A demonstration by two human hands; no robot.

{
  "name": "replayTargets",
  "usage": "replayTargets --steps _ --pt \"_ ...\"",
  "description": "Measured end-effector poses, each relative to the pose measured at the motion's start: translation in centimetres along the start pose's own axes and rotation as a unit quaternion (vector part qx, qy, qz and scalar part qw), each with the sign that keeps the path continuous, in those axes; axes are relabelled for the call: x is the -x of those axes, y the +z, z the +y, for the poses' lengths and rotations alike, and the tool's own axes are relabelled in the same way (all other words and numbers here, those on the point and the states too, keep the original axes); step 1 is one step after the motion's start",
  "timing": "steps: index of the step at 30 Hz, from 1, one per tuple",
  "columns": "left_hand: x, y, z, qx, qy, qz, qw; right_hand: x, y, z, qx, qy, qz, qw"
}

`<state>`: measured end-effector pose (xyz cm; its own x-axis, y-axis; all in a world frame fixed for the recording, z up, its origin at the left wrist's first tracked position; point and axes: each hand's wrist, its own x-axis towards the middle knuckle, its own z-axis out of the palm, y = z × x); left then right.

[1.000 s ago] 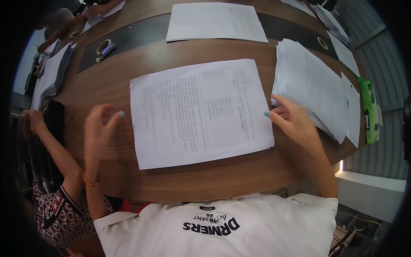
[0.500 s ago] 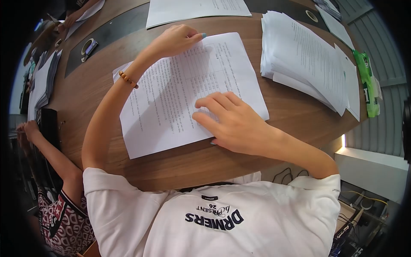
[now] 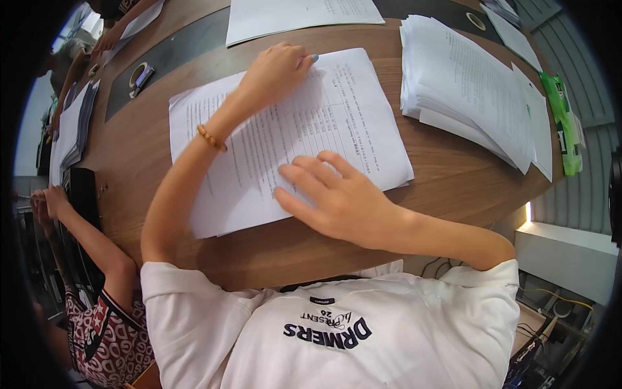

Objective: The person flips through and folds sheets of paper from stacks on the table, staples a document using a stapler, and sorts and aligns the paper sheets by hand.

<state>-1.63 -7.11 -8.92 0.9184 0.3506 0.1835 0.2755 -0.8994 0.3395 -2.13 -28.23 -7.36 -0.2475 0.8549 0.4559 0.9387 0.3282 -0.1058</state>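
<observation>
A printed sheet [image 3: 259, 142], with more paper edges showing under it, lies on the table in front of me. My left hand [image 3: 278, 71] is over its far edge, fingers curled together; what they hold, if anything, is hidden. A beaded bracelet [image 3: 211, 138] circles that wrist. Over the near part of the sheet is my right hand [image 3: 337, 201], palm down with its fingers spread and nothing held.
A thick, uneven paper stack [image 3: 460, 91] lies at the right beside a green packet [image 3: 562, 123]. More paper [image 3: 291, 19] is at the far side, and a tape roll [image 3: 140, 75] at the left. A co-worker's hand [image 3: 53, 201] shows at the left edge.
Both hands have come in from the sides over the sheet, the left to its far edge. In the last half second the right fingers moved slightly left and nearer me.
</observation>
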Motion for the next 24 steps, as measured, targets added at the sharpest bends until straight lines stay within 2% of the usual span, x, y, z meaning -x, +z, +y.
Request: replayTargets --steps 1,2,4,7,9,10,12,13,15,16,18,19,21,24 --pt "0.3 0.4 0.5 -0.028 -0.002 0.042 0.999 -0.1 0.3 0.0 0.004 0.004 0.002 1.0" --pt "0.7 1.0 0.6 -0.026 0.005 0.042 0.999 -0.1 0.5 0.0 0.013 0.005 0.017 1.0" --pt "1.6 2.2 0.5 -0.039 0.068 0.166 0.983 0.6 0.7 0.2 0.03 0.011 0.027 0.999" --pt "1.6 2.2 0.6 -0.012 0.055 0.155 0.986 1.5 0.1 0.1 0.005 0.051 -0.002 0.999" --pt "1.6 2.0 0.8 -0.015 0.056 0.148 0.987 2.0 -1.5 0.1 -0.173 0.195 0.057 0.964" --pt "1.6 1.9 0.8 -0.021 0.051 0.14 0.989 2.6 -2.0 0.6 -0.169 0.194 0.058 0.965" --pt "1.6 1.7 1.0 -0.019 0.051 0.139 0.989 4.2 -3.2 1.9 -0.243 0.361 0.152 0.888" --pt "1.6 1.7 1.1 -0.017 0.05 0.134 0.99 5.1 -3.2 2.6 -0.241 0.361 0.155 0.887" --pt "1.4 1.5 0.9 -0.003 0.044 0.122 0.992 6.4 -2.8 4.2 -0.431 0.467 0.217 0.741" --pt "1.2 1.5 0.9 0.012 0.034 0.108 0.994 6.7 -2.6 4.5 -0.429 0.465 0.22 0.743" --pt "1.2 1.5 0.8 0.025 0.029 0.11 0.993 6.7 -2.6 4.6 -0.546 0.485 0.23 0.643" --pt "1.2 1.6 0.8 0.039 0.021 0.111 0.993 6.5 -2.7 4.6 -0.545 0.484 0.232 0.645" --pt "1.3 1.8 0.7 0.041 0.026 0.12 0.992 6.0 -2.7 4.4 -0.586 0.499 0.221 0.599" --pt "1.5 1.6 0.8 0.046 0.027 0.125 0.991 6.5 -2.9 4.7 -0.616 0.497 0.211 0.574"
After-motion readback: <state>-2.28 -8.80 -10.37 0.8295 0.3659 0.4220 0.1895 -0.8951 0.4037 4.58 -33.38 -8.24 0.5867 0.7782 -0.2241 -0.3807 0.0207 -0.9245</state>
